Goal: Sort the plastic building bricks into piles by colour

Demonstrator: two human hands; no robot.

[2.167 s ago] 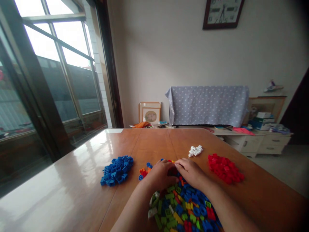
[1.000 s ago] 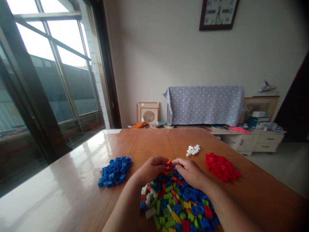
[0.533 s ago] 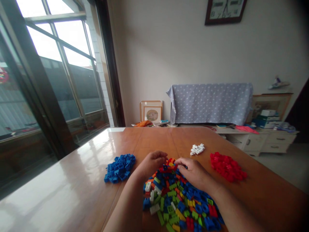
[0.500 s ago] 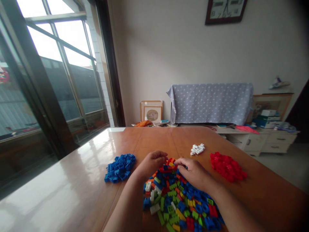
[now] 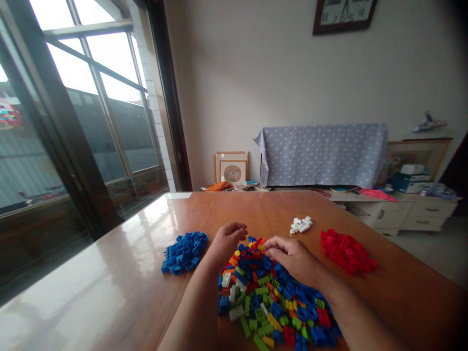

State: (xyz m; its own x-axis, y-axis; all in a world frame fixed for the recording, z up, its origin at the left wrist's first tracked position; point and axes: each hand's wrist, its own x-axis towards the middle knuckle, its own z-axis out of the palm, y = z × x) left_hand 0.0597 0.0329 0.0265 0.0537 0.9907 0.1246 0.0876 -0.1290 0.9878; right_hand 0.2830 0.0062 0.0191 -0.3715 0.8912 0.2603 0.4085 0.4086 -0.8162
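Observation:
A heap of mixed coloured bricks (image 5: 268, 302) lies on the brown wooden table (image 5: 109, 287) right in front of me. My left hand (image 5: 225, 242) rests at the heap's far left edge with its fingers curled; what they hold, if anything, is hidden. My right hand (image 5: 292, 257) lies on the heap's far side, fingertips pinched among the bricks. A pile of blue bricks (image 5: 184, 251) sits to the left, a pile of red bricks (image 5: 346, 250) to the right, and a small cluster of white bricks (image 5: 301, 224) lies beyond my right hand.
A large window (image 5: 73, 122) runs along the left side of the table. Behind the table stand a low white cabinet (image 5: 402, 214) with clutter, something draped in a dotted grey cloth (image 5: 321, 153), and a framed picture (image 5: 231, 169) leaning on the wall.
The scattered bricks by my left hand have been drawn into the heap. My left hand has shifted slightly left and lifted from the heap's top. My right hand stays on the heap.

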